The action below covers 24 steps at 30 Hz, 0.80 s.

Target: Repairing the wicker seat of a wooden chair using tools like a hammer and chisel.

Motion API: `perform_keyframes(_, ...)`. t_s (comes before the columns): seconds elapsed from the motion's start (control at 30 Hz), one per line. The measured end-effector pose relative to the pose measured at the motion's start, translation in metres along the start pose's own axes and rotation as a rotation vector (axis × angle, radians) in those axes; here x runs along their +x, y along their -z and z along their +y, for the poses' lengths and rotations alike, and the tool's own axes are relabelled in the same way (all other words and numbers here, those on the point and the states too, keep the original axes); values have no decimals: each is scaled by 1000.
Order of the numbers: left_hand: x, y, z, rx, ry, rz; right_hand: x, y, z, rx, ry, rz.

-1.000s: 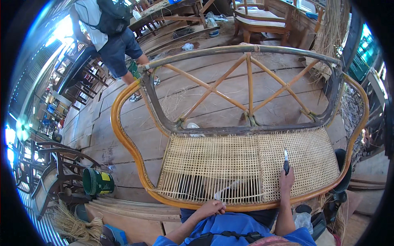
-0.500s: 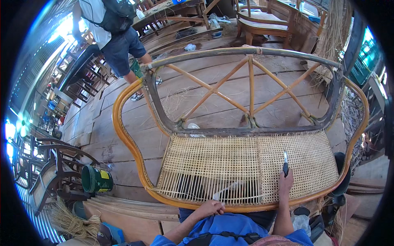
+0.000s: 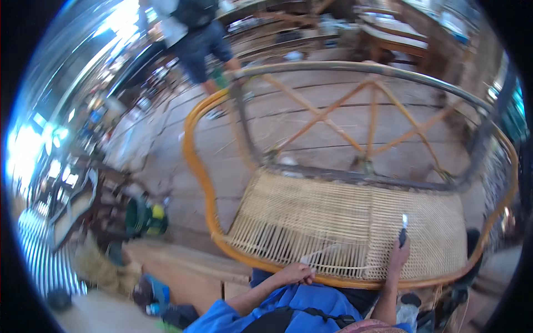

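Before me stands a rattan bench [image 3: 199,161] with a seat of woven cane [image 3: 311,200]. The right part of the weave is dense; at the front left mostly bare parallel strands show, with gaps between. My left hand [image 3: 297,273] is closed at the front rail, fingers bunched, and a pale cane strand [image 3: 344,267] runs right from its fingertips over the seat. Above the right part of the seat, my right hand [image 3: 398,255] is closed round a small knife [image 3: 403,236] with a black handle, its short metal blade pointing away from me. Motion blurs the picture.
Beyond the bench's left end stands a person [image 3: 200,53] in dark shorts. A dark green bucket [image 3: 139,216] and dark chair frames [image 3: 78,205] are at left. Boards [image 3: 183,261] and a bundle of fibre [image 3: 100,261] lie at front left. A wooden chair [image 3: 394,36] stands far right.
The whole view has swung, so the bench sits further right and tilts. My left hand is still at the front rail; my right hand still holds the knife upright over the seat.
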State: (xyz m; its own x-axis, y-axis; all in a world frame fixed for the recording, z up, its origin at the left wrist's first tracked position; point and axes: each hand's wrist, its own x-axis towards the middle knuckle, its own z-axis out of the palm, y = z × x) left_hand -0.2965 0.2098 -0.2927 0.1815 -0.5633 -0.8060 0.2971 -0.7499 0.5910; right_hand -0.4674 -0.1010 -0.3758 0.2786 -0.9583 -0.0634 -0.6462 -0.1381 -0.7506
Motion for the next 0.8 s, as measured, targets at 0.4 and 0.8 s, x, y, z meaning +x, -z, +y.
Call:
perform_keyframes(0.4,-1,1,-1,28,-12,20,-1,2,-11,-9,45,-8)
perform_keyframes(0.8,3,3,7,38,25,-50,0,2,0,20,29,100)
